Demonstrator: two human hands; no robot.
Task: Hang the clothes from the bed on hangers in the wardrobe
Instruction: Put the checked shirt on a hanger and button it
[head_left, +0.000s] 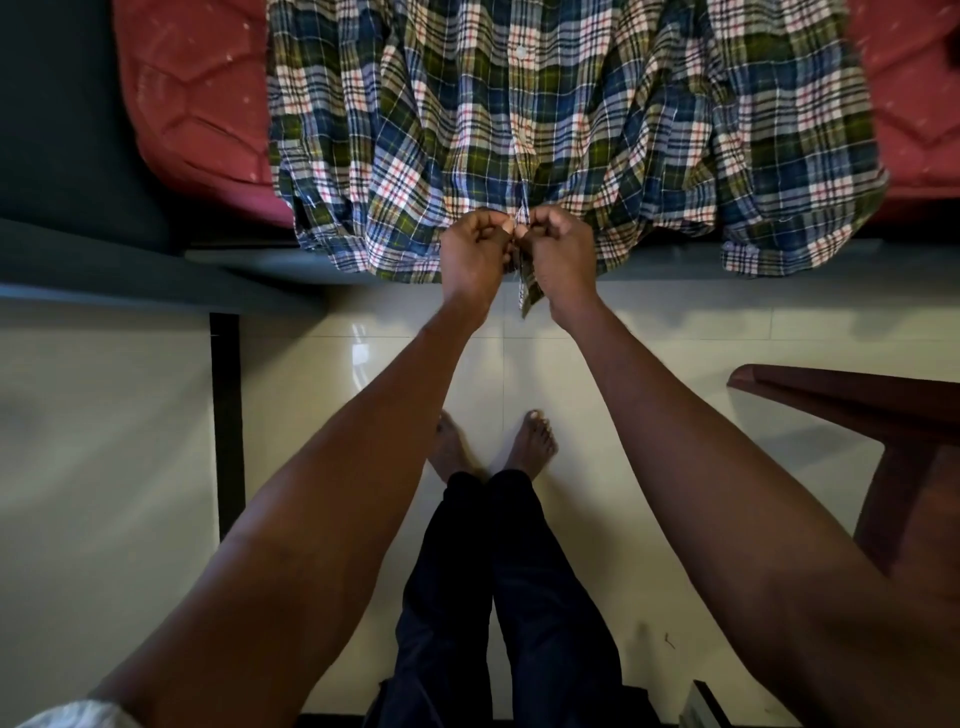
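A plaid shirt (561, 119) in blue, green, white and red lies spread front-up on the red bed (192, 104), with its hem draped over the bed's near edge. My left hand (474, 248) and my right hand (561, 254) meet at the button placket near the hem. Each hand pinches one side of the shirt's front edge with curled fingers. A strip of the placket hangs down between my wrists. No hanger or wardrobe is in view.
The bed's dark frame (104, 270) runs along the left. A brown wooden piece of furniture (872, 415) juts in at the right. I stand barefoot on a glossy pale tiled floor (130, 415), close to the bed's edge.
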